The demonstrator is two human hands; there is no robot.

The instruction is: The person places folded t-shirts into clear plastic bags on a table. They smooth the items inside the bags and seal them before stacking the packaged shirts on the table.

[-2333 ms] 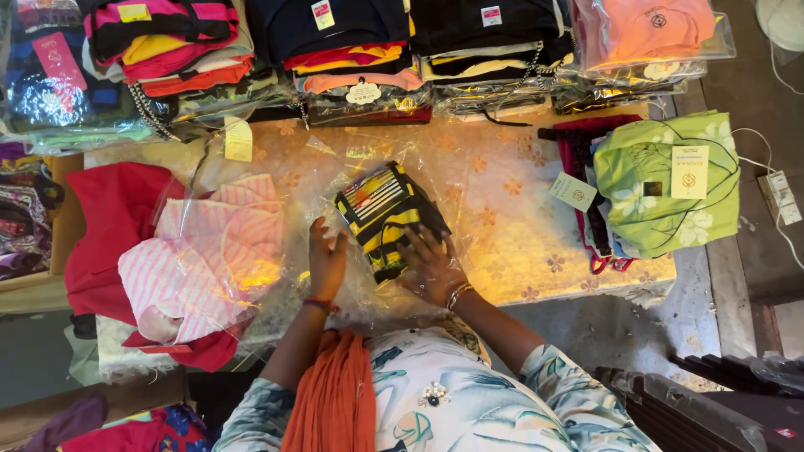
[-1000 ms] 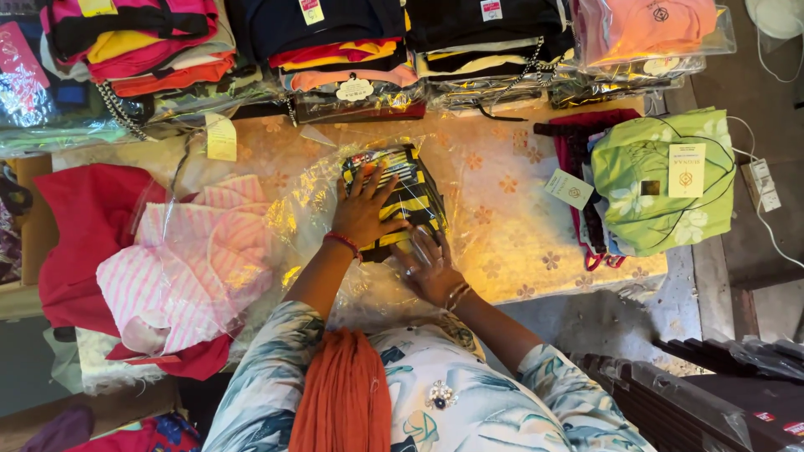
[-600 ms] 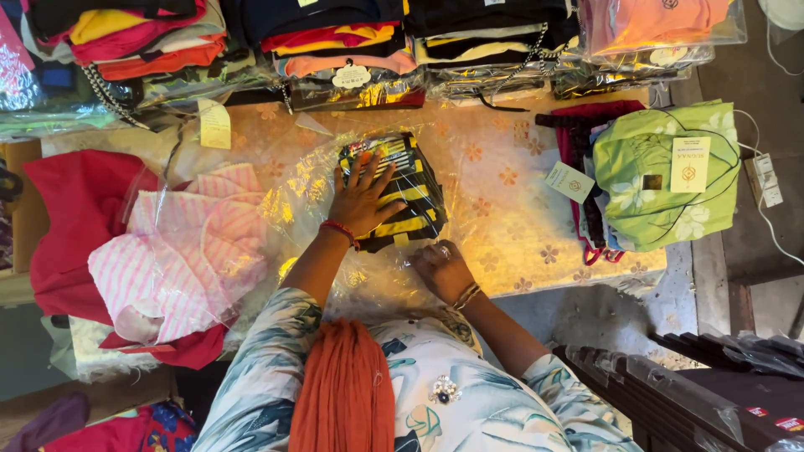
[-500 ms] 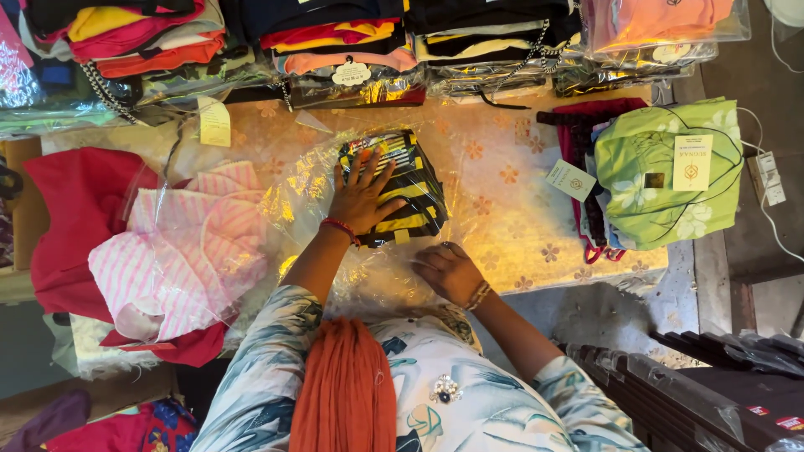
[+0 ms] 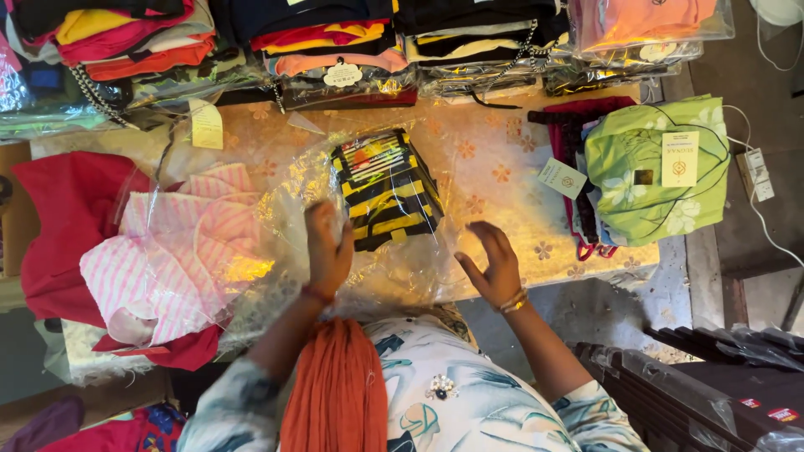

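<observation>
Left of centre, the left hand point(image 5: 328, 251) is pinching the clear bag point(image 5: 293, 218) holding the striped garment point(image 5: 387, 188) at table centre, while the right hand point(image 5: 494, 266) is hovering open; soft, light, slippery: grip the bag edges.

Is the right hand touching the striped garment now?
No, the right hand hovers open, apart from the black-and-yellow striped garment in its clear bag.

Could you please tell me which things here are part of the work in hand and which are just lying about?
In hand:
left hand
right hand
yellow-and-black striped garment
clear plastic bag around it

Lying about:
pink striped garment in plastic
red cloth
green floral garment
folded clothes stacks along the back
</observation>
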